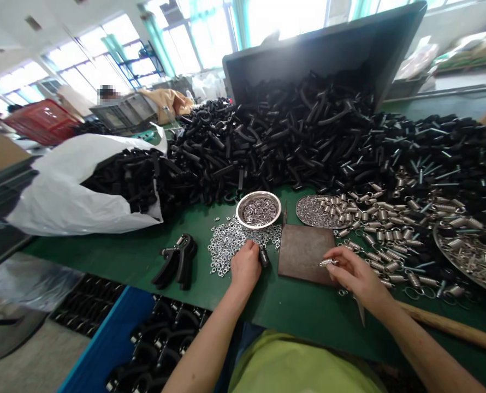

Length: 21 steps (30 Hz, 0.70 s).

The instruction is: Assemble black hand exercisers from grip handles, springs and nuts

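My left hand (246, 266) is closed at the edge of a spread of small metal nuts (223, 248). A short black piece (264, 256) sticks out at its right side; the rest of that piece is hidden by the hand. Over the right part of a flat brown metal plate (302, 254), my right hand (351, 273) pinches a silver coil spring (327, 262) between thumb and fingers. Many similar springs (390, 237) lie loose to the right of the plate. On the left, an assembled black hand grip (179, 262) with a spring at its top rests on the green table.
A steel bowl (258, 209) of small metal parts stands behind the nuts, beside a tray of tiny pieces (314, 212). Black handles (267, 136) are heaped across the back. A wooden stick (451, 326) lies at right; a blue crate (107, 338) of grips sits below left.
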Motion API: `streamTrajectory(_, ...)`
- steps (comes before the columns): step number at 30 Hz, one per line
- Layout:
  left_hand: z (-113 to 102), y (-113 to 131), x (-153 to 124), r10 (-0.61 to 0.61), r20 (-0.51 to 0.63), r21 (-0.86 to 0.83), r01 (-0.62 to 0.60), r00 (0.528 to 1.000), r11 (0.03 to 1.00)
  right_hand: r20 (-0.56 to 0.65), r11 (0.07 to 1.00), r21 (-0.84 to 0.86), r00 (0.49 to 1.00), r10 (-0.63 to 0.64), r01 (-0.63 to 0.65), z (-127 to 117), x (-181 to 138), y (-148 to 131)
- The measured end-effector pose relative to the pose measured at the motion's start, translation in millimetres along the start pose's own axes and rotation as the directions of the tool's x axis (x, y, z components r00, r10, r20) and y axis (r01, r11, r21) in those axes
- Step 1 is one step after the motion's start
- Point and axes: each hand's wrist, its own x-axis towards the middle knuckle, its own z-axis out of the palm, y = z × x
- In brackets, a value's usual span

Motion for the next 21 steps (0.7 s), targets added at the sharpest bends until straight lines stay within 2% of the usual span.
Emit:
streamTrajectory(5,4.2,3.2,-8.1,0.092,-0.034,-0.061,-0.094,0.995,0.994,0.029,0.997,0.071,1.0,-0.007,0.005,10.3,1.2,2.8)
streamTrajectory(7,6.9,3.4,-9.9,0.144,-0.075,-0.145,-0.153,0.987,0.977,0.034,0.995,0.1,0.999,-0.001,-0.002,13.2,1.6,2.9)
streamTrajectory(9,6.6,4.6,-11.9,0.163,-0.141,-0.311,-0.2,0.976,0.929,0.035,0.991,0.131,0.999,0.008,-0.012,15.8,1.5,1.1)
streamTrajectory(11,1.7,8.6,-15.0,0.128,-0.184,-0.557,-0.21,0.975,0.804,0.042,0.987,0.162,0.999,0.018,-0.024,18.9,0.5,-3.4)
streamTrajectory(12,-2.4,11.9,-17.0,0.095,-0.167,-0.689,-0.185,0.981,0.701,0.054,0.983,0.179,0.998,0.017,-0.027,20.7,-0.3,-6.6)
streamTrajectory(14,-12.6,20.5,-21.8,0.053,-0.059,-0.893,-0.076,0.997,0.443,0.09,0.976,0.215,0.996,-0.002,-0.018,24.6,-2.2,-14.2)
streamTrajectory(16,-23.1,29.8,-26.7,0.064,0.067,-0.975,0.051,0.996,0.218,0.138,0.971,0.241,0.99,-0.025,-0.009,28.6,-4.0,-21.9)
streamTrajectory(17,-27.8,34.0,-29.0,0.078,0.112,-0.985,0.1,0.991,0.144,0.162,0.968,0.249,0.986,-0.032,-0.01,30.5,-4.5,-25.2)
streamTrajectory(19,-35.4,40.4,-32.7,0.122,0.169,-0.984,0.161,0.978,0.072,0.196,0.966,0.257,0.98,-0.036,-0.016,33.4,-4.3,-29.5)
streamTrajectory(21,-40.7,43.5,-34.8,0.197,0.185,-0.982,0.175,0.963,0.067,0.208,0.965,0.26,0.978,-0.034,-0.022,35.5,-2.5,-30.2)
